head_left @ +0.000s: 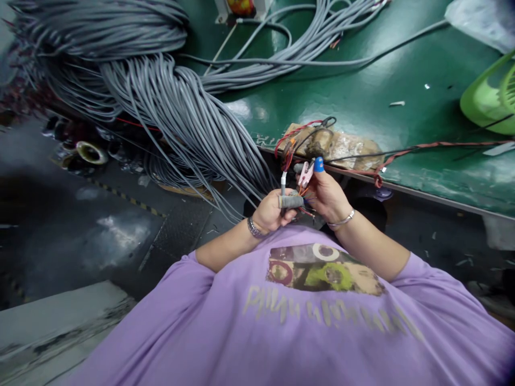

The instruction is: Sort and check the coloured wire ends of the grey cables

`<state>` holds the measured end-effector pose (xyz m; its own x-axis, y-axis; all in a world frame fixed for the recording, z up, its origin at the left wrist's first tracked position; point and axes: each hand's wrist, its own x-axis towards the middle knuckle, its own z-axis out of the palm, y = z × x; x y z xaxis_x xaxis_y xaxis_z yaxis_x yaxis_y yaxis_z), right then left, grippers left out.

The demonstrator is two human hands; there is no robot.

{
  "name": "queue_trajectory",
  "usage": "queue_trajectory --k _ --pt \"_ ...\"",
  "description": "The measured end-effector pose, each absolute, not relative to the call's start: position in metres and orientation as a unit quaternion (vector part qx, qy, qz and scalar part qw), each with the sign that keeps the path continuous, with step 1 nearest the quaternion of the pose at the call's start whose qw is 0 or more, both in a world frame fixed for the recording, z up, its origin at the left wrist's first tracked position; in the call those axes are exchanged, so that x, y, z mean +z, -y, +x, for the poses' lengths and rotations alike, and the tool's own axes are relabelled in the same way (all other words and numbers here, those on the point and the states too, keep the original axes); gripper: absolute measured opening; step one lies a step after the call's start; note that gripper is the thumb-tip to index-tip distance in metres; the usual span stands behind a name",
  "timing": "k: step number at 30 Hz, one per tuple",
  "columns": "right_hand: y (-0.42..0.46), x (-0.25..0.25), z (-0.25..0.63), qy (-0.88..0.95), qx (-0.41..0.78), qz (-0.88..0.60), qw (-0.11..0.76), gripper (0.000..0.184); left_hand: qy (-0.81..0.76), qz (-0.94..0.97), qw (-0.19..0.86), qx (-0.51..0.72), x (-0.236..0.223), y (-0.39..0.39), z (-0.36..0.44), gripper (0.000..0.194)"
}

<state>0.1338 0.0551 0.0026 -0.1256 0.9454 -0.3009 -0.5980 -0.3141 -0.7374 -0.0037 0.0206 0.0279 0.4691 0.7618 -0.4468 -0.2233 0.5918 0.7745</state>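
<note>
My left hand [270,210] is closed around the end of a grey cable [282,188]. A white sleeve [284,178] sits on it, with red wires [288,160] above. A thick grey wrapped piece [291,201] lies along my left thumb; whether it covers the thumb or is cable I cannot tell. Thin coloured wires [304,191] fan out between my hands. My right hand [326,195], a blue finger cover [318,164] on its thumb, is closed at a pink spring clip [306,174]. The fingers behind the clip are partly hidden.
A heavy bundle of grey cables [193,102] hangs over the edge of the green bench [362,96]. Just beyond my hands, a taped brown block [341,146] lies at the edge. A light green basket [483,94] stands at the right. More coiled cables [177,169] lie below.
</note>
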Motion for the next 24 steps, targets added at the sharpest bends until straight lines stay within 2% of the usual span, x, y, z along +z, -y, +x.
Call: queue_trajectory --k 15,20,24 --pt "-0.046 0.018 0.147 0.237 0.783 -0.380 0.431 0.069 -0.435 0.332 0.746 0.380 0.032 0.001 -0.008 0.046" --pt "-0.046 0.018 0.147 0.231 0.772 -0.387 0.448 0.055 -0.455 0.325 0.726 0.400 0.038 0.006 0.000 0.046" --pt "-0.045 0.017 0.144 0.243 0.740 -0.412 0.472 0.056 -0.453 0.325 0.718 0.417 0.037 0.004 0.007 0.048"
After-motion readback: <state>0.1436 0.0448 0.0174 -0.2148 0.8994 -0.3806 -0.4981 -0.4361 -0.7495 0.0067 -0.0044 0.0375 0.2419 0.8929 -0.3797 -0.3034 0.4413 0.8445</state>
